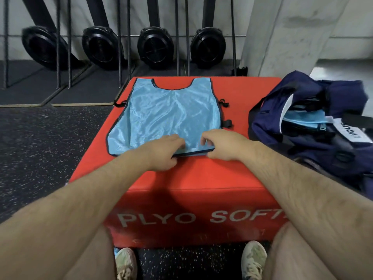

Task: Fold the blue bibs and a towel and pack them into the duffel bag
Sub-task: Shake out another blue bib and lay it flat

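- At the far left, black mats lie on the speckled floor, and four black fans stand in a row behind thin bars.
- The red box stands in the middle; its near side shows the words "PLYO SOFT".
- A blue bib lies flat on top of the box, neck hole at the far side, with black straps at both side edges.
- The left hand pinches the near hem of the bib, fingers curled over the cloth.
- The right hand pinches the same hem just beside the left hand, fingers curled down.
- The bag lies open on the right part of the box, and blue cloth shows inside its opening.
- Two shoes show on the floor below the box.
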The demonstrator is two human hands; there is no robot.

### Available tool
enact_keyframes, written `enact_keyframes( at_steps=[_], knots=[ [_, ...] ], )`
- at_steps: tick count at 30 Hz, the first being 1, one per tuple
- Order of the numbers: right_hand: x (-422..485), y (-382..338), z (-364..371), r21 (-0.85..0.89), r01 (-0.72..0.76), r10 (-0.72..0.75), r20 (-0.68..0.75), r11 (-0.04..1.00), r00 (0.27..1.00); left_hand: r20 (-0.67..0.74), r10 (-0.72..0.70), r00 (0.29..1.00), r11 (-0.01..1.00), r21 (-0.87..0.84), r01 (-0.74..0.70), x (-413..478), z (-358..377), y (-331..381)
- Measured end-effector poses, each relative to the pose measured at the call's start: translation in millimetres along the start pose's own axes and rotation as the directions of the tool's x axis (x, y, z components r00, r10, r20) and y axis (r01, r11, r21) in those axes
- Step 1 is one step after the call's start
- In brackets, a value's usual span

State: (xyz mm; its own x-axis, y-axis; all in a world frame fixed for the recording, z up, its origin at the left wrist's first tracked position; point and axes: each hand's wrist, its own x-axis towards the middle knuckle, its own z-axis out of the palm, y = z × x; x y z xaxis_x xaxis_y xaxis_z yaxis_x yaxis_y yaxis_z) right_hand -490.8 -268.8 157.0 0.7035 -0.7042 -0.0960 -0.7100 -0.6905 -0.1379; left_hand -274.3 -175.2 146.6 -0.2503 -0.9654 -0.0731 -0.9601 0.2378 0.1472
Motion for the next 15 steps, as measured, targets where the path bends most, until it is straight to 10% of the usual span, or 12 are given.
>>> enact_keyframes(
  at_steps=[7, 11, 15],
  knots=[
    [-12.0, 17.2, -20.3, -0.037, -0.088, 0.09, 0.064, 0.995, 0.994, 0.07, -0.049, 0.996, 0.998, -0.044, 0.052, 10.2, -18.5, 11.3],
    [-22.0, 16.5, -36.5, 0.288, -0.22, 0.154, 0.232, 0.932, 0.96, 0.204, -0.045, 0.978, 0.949, -0.297, 0.106, 8.4, -32.0, 26.4],
    [-7.1, 43.3, -37.0, 0.199, -0.289, 0.314, -0.112, 0.937, 0.943, 0.061, -0.024, 0.998, 0.964, -0.264, 0.04, 34.3, -20.7, 36.1]
  ],
)
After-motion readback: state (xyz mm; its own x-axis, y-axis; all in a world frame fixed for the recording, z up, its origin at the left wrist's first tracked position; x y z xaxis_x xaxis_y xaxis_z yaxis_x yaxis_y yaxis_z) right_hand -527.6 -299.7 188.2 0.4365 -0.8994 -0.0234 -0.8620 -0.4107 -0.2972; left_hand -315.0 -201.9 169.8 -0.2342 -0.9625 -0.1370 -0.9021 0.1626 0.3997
